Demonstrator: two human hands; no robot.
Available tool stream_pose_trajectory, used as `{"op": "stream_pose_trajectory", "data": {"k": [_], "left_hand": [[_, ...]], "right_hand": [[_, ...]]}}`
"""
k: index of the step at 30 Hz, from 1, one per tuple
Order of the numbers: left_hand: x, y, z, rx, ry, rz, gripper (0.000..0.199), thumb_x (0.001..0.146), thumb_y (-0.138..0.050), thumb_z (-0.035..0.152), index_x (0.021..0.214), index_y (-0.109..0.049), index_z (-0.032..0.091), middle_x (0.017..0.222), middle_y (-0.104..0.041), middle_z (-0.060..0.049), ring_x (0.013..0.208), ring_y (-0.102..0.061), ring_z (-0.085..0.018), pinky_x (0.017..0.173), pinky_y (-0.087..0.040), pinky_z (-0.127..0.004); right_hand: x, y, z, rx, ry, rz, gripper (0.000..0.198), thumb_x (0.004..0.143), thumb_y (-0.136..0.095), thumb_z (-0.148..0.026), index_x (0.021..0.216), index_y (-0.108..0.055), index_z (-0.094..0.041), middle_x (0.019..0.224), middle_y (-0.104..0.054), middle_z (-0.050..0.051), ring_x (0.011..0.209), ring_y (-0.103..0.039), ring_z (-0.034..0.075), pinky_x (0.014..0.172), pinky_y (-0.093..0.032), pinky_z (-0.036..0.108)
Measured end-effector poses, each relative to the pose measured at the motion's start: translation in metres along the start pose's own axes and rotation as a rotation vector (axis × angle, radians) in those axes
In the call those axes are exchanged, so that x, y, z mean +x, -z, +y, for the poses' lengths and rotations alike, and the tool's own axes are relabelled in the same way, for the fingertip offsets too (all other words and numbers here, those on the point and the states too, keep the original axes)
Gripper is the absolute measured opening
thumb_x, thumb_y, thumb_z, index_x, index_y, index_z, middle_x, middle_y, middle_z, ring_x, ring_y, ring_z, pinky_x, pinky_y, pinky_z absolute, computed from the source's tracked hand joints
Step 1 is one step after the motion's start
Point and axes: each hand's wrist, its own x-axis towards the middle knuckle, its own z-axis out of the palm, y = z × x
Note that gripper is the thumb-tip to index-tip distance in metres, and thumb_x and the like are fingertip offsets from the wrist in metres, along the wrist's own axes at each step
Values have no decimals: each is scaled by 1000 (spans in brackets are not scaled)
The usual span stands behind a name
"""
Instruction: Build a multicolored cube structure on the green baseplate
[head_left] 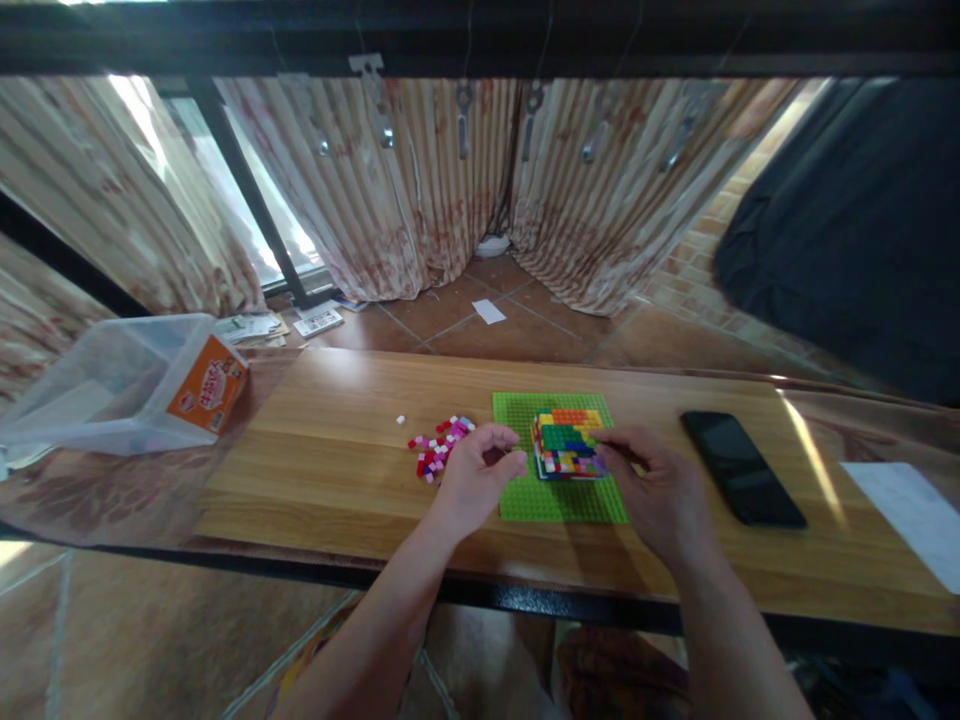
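A block of stacked toy bricks (564,438) in green, yellow, orange, white and other colours stands on a bright green studded baseplate (517,505). My right hand (664,490) is at the stack's right side, thumb and index finger closed at its edge; whatever lies between the fingertips is hidden. To the left of the stack, my left hand (476,480) hovers over the baseplate's left edge. Its thumb and index finger are curled into a pinch, and anything in it is too small to make out. Loose small bricks (431,460) in pink, red and white lie partly behind this hand.
One white brick (400,420) lies apart on the wooden board (315,450). A black phone (742,468) and a white paper sheet (907,505) are on the right. At the far left stands a clear plastic bin (135,375) with an orange label.
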Motion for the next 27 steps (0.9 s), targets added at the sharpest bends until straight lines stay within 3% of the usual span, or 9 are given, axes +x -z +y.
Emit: {"op": "stream_pose_trajectory", "data": {"k": [7,16,22,27], "left_hand": [[2,-5,2,116,-3,14,12,72,-61,17,84,-64,16,69,-63,1,64,-61,-11,61,-47,-23],[4,-7,0,149,-4,0,13,73,-61,16,85,-65,16,69,-66,0,64,-63,-12,62,-48,-23],[3,-8,2,178,-14,-3,13,74,-60,14,85,-65,15,65,-64,1,61,-61,-11,59,-46,-22],[4,-7,0,135,-2,-12,13,74,-61,14,86,-65,15,66,-64,1,62,-61,-11,60,-46,-22]], "right_hand": [[3,4,20,-46,51,-63,15,85,-56,-29,89,-69,-22,95,-69,5,92,-63,21,88,-48,40],[2,3,28,5,-39,-58,16,84,-59,-33,88,-71,-23,102,-66,6,95,-62,21,91,-47,42],[2,-1,30,127,-140,-14,16,79,-65,-34,86,-73,-22,104,-65,6,97,-62,21,90,-48,43],[2,-3,34,377,-317,-2,22,70,-73,-38,83,-74,-20,100,-68,7,95,-63,21,83,-52,39]]}}
